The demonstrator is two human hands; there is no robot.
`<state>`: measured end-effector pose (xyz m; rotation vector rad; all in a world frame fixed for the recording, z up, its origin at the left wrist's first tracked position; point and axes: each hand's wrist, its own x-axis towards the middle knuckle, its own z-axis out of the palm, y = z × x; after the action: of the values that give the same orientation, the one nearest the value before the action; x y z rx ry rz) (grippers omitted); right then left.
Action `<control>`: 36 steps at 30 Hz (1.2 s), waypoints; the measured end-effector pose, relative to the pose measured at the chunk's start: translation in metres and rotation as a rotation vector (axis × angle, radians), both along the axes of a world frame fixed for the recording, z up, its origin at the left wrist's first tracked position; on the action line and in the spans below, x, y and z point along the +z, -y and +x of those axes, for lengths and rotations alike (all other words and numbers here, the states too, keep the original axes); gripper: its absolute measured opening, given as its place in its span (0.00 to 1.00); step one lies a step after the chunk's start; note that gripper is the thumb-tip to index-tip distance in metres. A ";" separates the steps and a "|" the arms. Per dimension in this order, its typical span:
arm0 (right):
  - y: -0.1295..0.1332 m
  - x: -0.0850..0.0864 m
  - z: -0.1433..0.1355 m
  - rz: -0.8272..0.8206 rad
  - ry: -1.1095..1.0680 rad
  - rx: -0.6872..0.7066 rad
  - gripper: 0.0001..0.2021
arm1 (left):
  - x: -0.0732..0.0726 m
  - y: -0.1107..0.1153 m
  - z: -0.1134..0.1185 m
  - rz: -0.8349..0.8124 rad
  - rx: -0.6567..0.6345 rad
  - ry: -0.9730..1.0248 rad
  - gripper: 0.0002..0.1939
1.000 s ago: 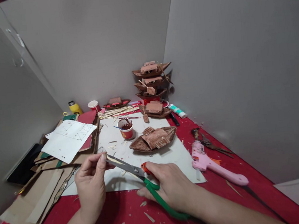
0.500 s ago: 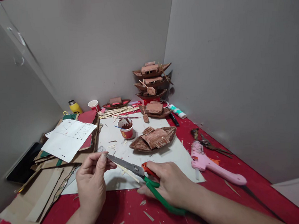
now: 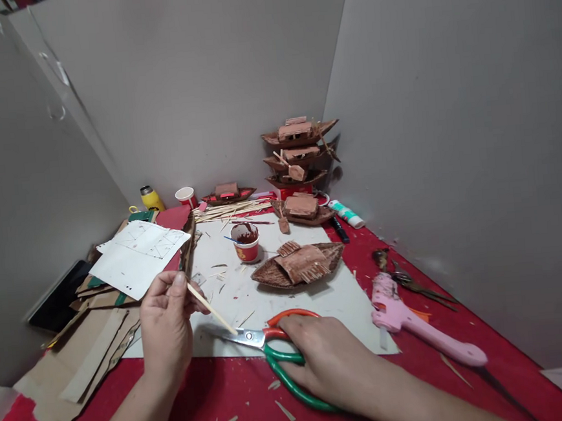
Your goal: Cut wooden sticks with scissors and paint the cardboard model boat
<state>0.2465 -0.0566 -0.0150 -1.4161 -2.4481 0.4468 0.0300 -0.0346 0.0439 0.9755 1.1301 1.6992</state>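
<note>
Between its thumb and fingers, my left hand (image 3: 172, 316) pinches a thin pale wooden stick (image 3: 213, 308) that slants down to the right. My right hand (image 3: 324, 356) grips scissors (image 3: 292, 398) with one orange and one green handle. Their blades point left, just below the stick's lower end; whether they touch it I cannot tell. Behind the scissors, a brown model boat (image 3: 299, 264) with a ribbed roof rests on the white sheet (image 3: 215, 245). Slivers of wood lie around it.
A paint cup (image 3: 245, 242) stands behind the boat, near a bundle of sticks (image 3: 232, 210). Stacked model boats (image 3: 300, 145) are at the back. A pink glue gun (image 3: 426, 325) and pliers (image 3: 421, 287) lie right; cardboard (image 3: 84, 339) and paper (image 3: 141, 254) left.
The scissors have moved down and away from my left fingertips, their handles now spread wider. The stick shows more fully and points down-right. The whole view has shifted slightly.
</note>
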 end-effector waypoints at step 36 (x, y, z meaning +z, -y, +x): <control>0.007 0.019 -0.012 -0.790 -0.867 -0.053 0.18 | -0.030 0.016 0.032 -0.221 -0.567 -0.094 0.12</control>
<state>0.2350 -0.0641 0.0040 -1.1175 -1.5492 1.7157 0.0622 -0.0503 0.0138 1.1129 0.9568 1.0629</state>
